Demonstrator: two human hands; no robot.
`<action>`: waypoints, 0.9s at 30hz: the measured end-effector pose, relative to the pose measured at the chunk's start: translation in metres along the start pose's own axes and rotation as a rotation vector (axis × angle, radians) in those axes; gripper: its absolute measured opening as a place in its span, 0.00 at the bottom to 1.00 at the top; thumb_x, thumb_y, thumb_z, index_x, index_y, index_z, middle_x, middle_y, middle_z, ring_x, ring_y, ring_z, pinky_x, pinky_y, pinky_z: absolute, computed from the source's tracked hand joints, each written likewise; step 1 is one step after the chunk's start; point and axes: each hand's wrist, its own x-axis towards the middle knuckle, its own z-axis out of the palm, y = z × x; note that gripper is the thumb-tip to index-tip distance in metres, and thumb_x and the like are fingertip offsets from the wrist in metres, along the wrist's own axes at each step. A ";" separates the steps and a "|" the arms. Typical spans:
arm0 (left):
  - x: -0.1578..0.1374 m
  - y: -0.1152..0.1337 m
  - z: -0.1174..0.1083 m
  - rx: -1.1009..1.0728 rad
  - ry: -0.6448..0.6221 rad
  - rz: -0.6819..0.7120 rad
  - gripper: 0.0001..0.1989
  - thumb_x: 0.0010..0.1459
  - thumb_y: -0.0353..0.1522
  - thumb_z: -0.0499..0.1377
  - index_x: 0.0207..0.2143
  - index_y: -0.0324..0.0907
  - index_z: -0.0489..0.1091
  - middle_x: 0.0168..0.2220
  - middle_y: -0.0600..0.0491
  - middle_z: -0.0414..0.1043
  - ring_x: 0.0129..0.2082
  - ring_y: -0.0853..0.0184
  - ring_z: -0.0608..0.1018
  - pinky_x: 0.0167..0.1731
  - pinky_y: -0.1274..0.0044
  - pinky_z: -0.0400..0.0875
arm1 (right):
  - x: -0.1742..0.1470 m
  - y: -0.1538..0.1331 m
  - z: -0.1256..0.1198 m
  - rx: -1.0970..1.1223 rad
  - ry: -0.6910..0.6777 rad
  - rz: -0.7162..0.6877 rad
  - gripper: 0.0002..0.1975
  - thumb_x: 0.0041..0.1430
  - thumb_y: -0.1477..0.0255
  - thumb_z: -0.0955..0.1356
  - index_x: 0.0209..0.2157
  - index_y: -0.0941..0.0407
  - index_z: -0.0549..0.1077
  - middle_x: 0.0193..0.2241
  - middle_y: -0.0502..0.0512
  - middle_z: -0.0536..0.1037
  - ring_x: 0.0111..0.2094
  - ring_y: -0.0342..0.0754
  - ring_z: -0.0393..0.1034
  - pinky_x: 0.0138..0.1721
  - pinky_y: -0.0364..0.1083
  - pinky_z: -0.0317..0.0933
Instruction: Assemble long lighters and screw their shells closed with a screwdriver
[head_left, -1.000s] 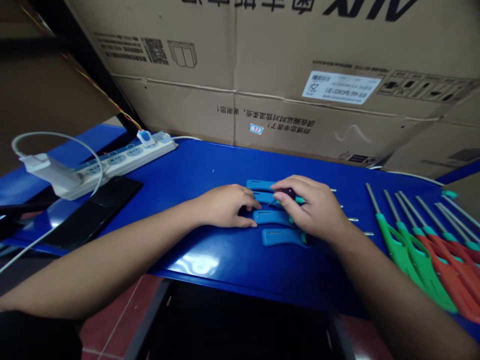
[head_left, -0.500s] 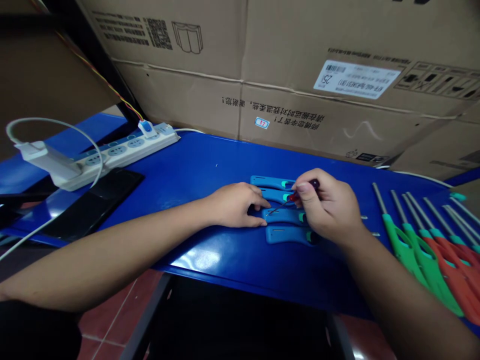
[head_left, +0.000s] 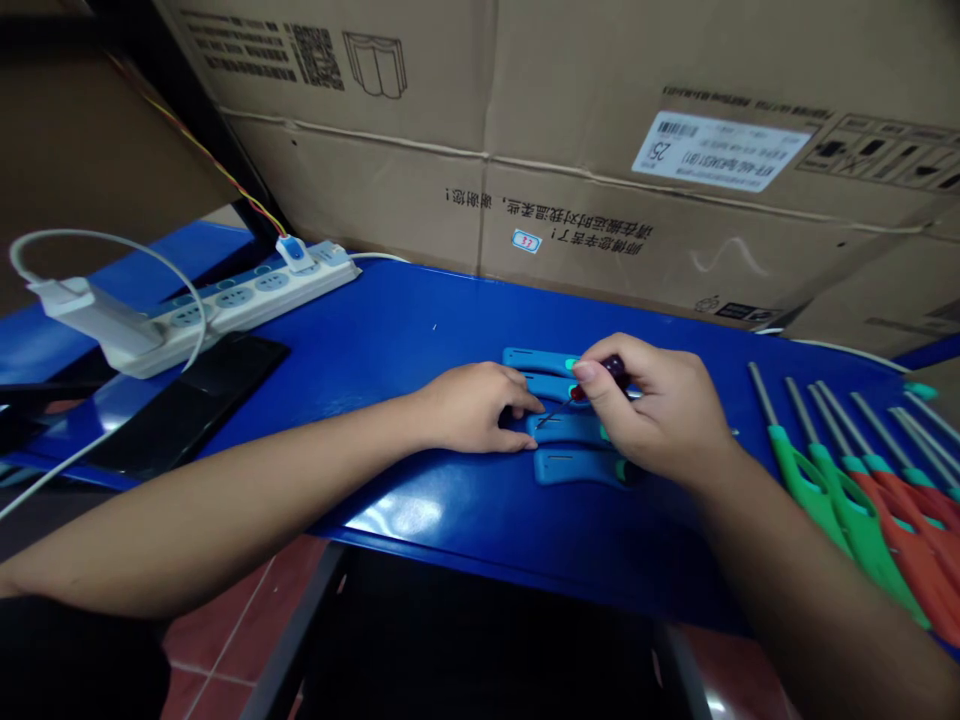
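Observation:
Several blue gas lighters lie side by side on the blue table, their metal rods mostly hidden behind my right hand. My left hand (head_left: 487,408) has its thumb and forefinger closed about the left end of one blue lighter (head_left: 570,430). My right hand (head_left: 660,405) grips a screwdriver (head_left: 613,370) with a dark red handle. Its thin shaft slants down to the left, with the tip at that lighter's end near my left fingertips. Nearer me lies another blue lighter (head_left: 574,467); a farther one (head_left: 536,358) lies at the back of the row.
Green lighters (head_left: 862,515) and orange lighters (head_left: 911,540) lie at the right. A white power strip (head_left: 255,305) with plugs and cables stands at the left, beside a flat black object (head_left: 195,400). Behind the blue table (head_left: 450,510) rises a large cardboard box (head_left: 420,210).
The screwdriver handle has shifted slightly left with my right hand, and its shaft stands a little steeper. My left hand stays at the same lighter.

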 end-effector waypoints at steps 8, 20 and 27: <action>0.000 0.003 0.000 -0.015 0.024 0.003 0.10 0.55 0.36 0.65 0.39 0.41 0.77 0.35 0.52 0.76 0.34 0.67 0.77 0.33 0.76 0.68 | 0.038 -0.026 -0.026 -0.177 -0.527 -0.138 0.11 0.56 0.72 0.67 0.42 0.51 0.73 0.25 0.49 0.75 0.22 0.45 0.62 0.24 0.46 0.44; -0.001 0.002 0.003 -0.011 0.054 0.006 0.14 0.54 0.34 0.64 0.44 0.42 0.75 0.36 0.53 0.76 0.35 0.65 0.78 0.32 0.77 0.69 | 0.042 -0.035 -0.040 -0.237 -0.666 -0.205 0.11 0.55 0.72 0.66 0.41 0.52 0.73 0.31 0.51 0.76 0.27 0.46 0.65 0.26 0.45 0.46; 0.001 0.003 0.005 -0.009 0.085 0.044 0.12 0.56 0.35 0.61 0.42 0.40 0.74 0.37 0.51 0.76 0.36 0.65 0.78 0.36 0.76 0.71 | 0.043 -0.033 -0.042 -0.300 -0.698 -0.132 0.12 0.66 0.65 0.63 0.44 0.52 0.76 0.28 0.51 0.78 0.27 0.46 0.67 0.28 0.45 0.49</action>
